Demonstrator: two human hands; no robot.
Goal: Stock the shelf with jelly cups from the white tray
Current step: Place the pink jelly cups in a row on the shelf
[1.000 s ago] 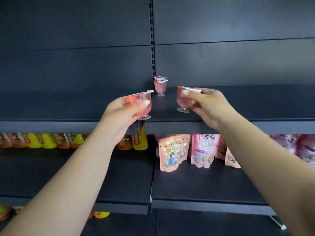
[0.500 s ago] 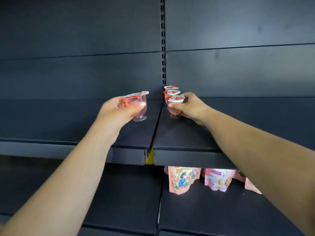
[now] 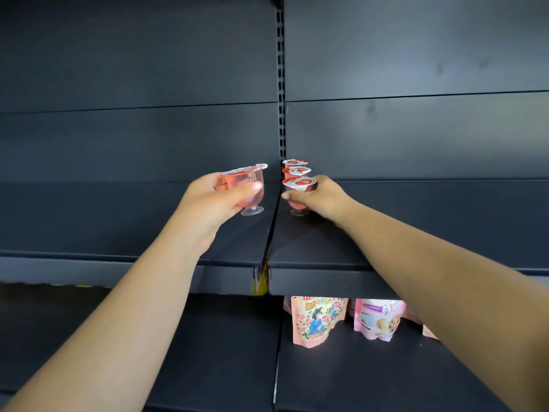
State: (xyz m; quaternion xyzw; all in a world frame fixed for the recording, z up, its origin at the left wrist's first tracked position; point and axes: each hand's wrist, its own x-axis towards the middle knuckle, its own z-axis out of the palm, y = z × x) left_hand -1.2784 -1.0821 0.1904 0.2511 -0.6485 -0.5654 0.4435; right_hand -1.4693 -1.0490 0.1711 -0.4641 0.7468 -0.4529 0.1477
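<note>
My left hand [image 3: 217, 200] holds a pink footed jelly cup [image 3: 249, 188] in the air, just above the left dark shelf panel [image 3: 118, 221]. My right hand [image 3: 323, 200] grips another jelly cup [image 3: 298, 183], whose foot stands on the right shelf panel [image 3: 445, 221] near the seam. Right behind it two more jelly cups [image 3: 295, 166] stand in a row toward the back wall. The white tray is out of view.
A slotted upright [image 3: 280, 84] runs up the back wall between the panels. On the lower shelf [image 3: 356, 376] stand pink snack pouches [image 3: 318, 321], partly hidden by my right forearm.
My right hand carried its cup back to the row and set its foot on the shelf. My left hand moved slightly toward the seam with its cup. The view tilted up.
</note>
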